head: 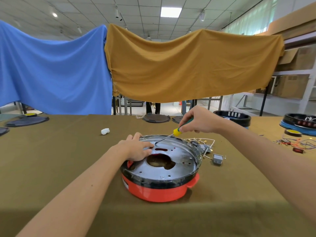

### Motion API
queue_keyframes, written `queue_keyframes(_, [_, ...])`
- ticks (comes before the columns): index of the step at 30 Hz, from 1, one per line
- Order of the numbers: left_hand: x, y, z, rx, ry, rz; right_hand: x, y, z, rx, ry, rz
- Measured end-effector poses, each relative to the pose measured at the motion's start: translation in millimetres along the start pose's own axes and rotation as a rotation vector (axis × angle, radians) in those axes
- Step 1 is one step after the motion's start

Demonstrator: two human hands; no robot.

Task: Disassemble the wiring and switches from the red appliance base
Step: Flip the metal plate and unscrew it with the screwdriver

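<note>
Blue cloth (51, 69); mustard cloth (188, 65); white wad (105, 131), black discs (156, 118) on olive tablecloth (59, 159)

A blue cloth (54, 69) and a mustard cloth (188, 65) hang side by side beyond the hands, screening a hall with a tiled ceiling (95, 12) and lit ceiling panel (171, 11), while windows (253, 19) and shelves of cardboard boxes (294, 72) line the right, behind an olive-covered table (51, 151).

— What sort of place is this?
— A workshop hall, probably: grid ceiling (153, 7), shelving with cardboard boxes (294, 86), a cloth-covered workbench (59, 159) with loose wires (299, 142) and appliance bases (298, 124).
</note>
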State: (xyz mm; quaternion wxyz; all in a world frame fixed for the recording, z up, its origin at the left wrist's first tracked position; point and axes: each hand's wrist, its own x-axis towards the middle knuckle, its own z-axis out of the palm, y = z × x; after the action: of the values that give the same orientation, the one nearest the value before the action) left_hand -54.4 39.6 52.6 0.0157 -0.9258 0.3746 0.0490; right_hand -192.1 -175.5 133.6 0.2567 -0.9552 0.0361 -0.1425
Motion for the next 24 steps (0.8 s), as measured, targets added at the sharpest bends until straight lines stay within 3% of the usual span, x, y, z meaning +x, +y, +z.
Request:
queue_keyframes(10, [5.7,-5.3,-5.4,-0.030,-0.041,0.026,45.6,-48.1,-18.7,-0.209,-0.204,0.037])
queue_keyframes(17, [8.5,-12.9,-9.3,-0.037,-0.006,0.116,71.6,-82.9,-18.6,-0.270,-0.254,0.111])
queue_keyframes(19, [7.8,-14.7,-5.0,-0.045,0.018,0.122,78.7,-86.4,-18.9,-0.239,-0.216,0.099])
queue_keyframes(24, [9.0,-13.6,-3.2,-0.046,0.037,0.123,88.6,-82.9,-2.6,-0.200,0.058,0.005])
